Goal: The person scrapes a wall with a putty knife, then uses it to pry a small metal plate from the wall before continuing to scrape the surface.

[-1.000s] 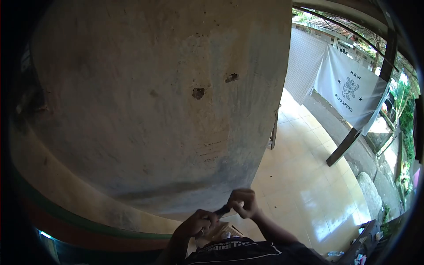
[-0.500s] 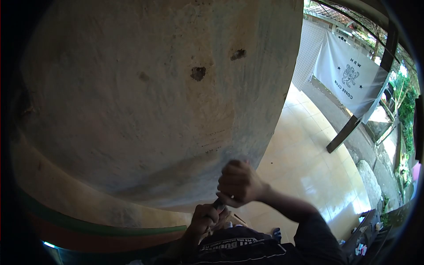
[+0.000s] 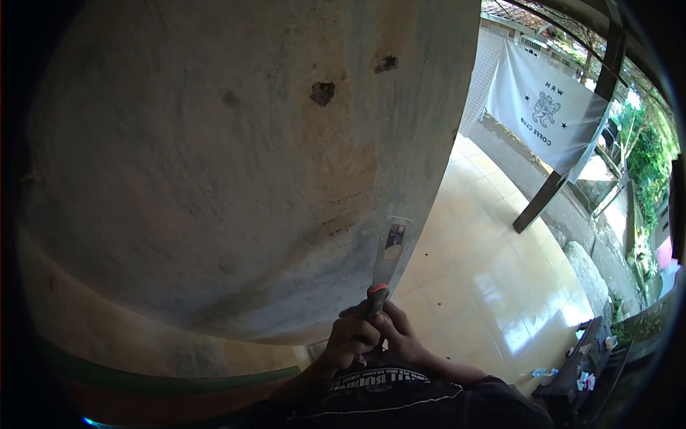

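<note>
In front of my chest I hold a putty knife [image 3: 386,268], its flat metal blade pointing up and away from me. The handle is dark with an orange collar at the blade end. My left hand [image 3: 350,341] has its fingers wrapped round the handle from the left. My right hand [image 3: 401,339] grips it from the right, close against the left. The lower end of the handle is hidden by the fingers. Behind the blade stands a worn, stained wall [image 3: 264,179], which the blade overlaps in this view.
Two dark chipped patches, one a ragged hole [image 3: 322,94], mark the wall. Glossy floor tiles [image 3: 479,250] lie to the right. Beyond them a white banner [image 3: 532,107] hangs by a wooden post [image 3: 539,202]. A dark bench [image 3: 582,368] with small items stands at lower right.
My right hand has come down from a fist above the left hand to the handle beside it. The blade now shows. The view has shifted slightly.
</note>
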